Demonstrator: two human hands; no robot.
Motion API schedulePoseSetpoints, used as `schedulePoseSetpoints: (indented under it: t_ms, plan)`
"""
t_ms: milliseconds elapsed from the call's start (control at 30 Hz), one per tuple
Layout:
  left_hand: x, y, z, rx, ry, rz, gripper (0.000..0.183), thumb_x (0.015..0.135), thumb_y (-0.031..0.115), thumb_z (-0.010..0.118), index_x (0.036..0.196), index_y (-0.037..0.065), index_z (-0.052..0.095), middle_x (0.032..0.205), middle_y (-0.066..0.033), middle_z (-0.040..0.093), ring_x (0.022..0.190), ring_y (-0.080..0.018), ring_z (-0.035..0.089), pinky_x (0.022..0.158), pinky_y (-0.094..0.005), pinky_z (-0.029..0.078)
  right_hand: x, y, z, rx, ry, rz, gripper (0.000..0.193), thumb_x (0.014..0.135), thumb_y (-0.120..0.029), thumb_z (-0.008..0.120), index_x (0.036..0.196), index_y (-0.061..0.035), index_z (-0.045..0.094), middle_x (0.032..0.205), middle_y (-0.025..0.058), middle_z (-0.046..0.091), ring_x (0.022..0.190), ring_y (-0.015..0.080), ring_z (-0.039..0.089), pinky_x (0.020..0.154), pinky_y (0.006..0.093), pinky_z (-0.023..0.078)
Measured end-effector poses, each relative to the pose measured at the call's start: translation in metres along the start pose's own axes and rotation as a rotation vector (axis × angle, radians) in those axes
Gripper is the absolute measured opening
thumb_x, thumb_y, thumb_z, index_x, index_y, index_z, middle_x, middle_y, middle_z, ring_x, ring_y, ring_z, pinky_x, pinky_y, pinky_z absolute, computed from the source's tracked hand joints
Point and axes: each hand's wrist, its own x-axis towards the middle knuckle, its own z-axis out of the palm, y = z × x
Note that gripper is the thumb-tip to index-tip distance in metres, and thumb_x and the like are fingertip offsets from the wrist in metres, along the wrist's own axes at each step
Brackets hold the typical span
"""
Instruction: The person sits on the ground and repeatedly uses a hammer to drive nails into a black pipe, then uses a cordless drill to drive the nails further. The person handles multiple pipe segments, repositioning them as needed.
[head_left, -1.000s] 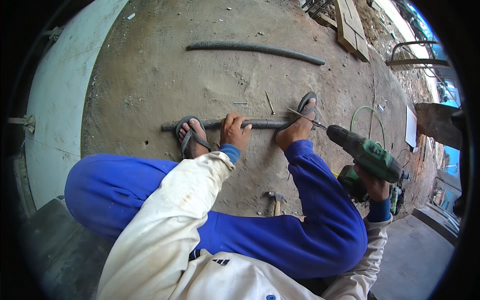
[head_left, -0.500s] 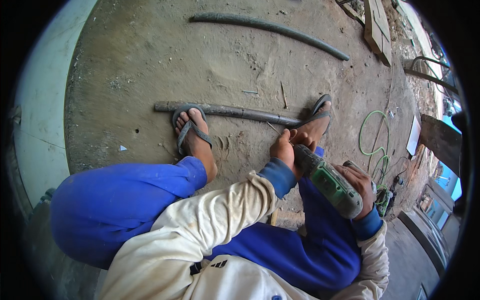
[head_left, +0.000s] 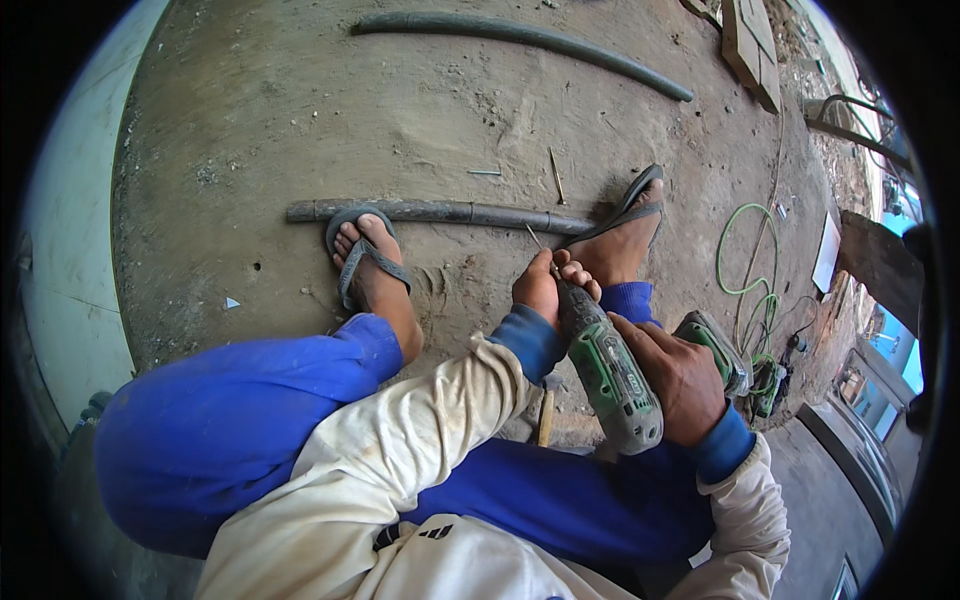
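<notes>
A green and grey cordless drill (head_left: 612,375) slants across the space in front of my right knee. My right hand (head_left: 682,378) is closed round its handle. At the front end, my left hand (head_left: 543,287) has its fingers closed around the chuck. A thin drill bit (head_left: 533,236) sticks out past those fingers, its tip close to a dark round pole (head_left: 440,211). The pole lies crosswise on the ground, partly hidden by my sandalled left foot (head_left: 370,260). Its right end meets my right foot (head_left: 622,232). Whether the bit touches the pole I cannot tell.
Beyond the pole lie a thin metal rod (head_left: 556,177) and a short pin (head_left: 485,172). Farther off is a second, longer pole (head_left: 530,42). A green cord (head_left: 728,262) coils at right. Between my legs shows a wooden tool handle (head_left: 546,418).
The drill and both hands have shifted left, and the drill has turned more upright. My right hand shows more from above. The whole view has moved slightly.
</notes>
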Motion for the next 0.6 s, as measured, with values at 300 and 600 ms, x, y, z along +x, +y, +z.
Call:
schedulePoseSetpoints:
  t_ms: [300,600]
  plan:
    - [0.002,0.005,0.005,0.039,-0.016,0.030,0.023,0.112,0.029,0.050,0.096,0.013,0.053,0.073,-0.0004,0.052,0.066,-0.0165,0.057,0.070,-0.0387,0.054,0.009,-0.005,-0.002,0.082,-0.027,0.091,0.069,0.083,-0.025,0.076,0.148,-0.0054,0.061,0.116,0.0185,0.075,0.093,0.0395,0.076,0.080,0.0455,0.060]
    - [0.002,0.003,0.010,0.056,0.021,0.044,0.022,0.110,0.025,0.049,0.092,0.013,0.052,0.073,-0.0003,0.051,0.064,-0.0165,0.055,0.069,-0.0394,0.054,0.012,-0.005,-0.001,0.048,0.019,0.048,0.067,0.086,-0.024,0.073,0.149,-0.0096,0.059,0.108,0.0119,0.074,0.088,0.0369,0.075,0.075,0.0444,0.060]
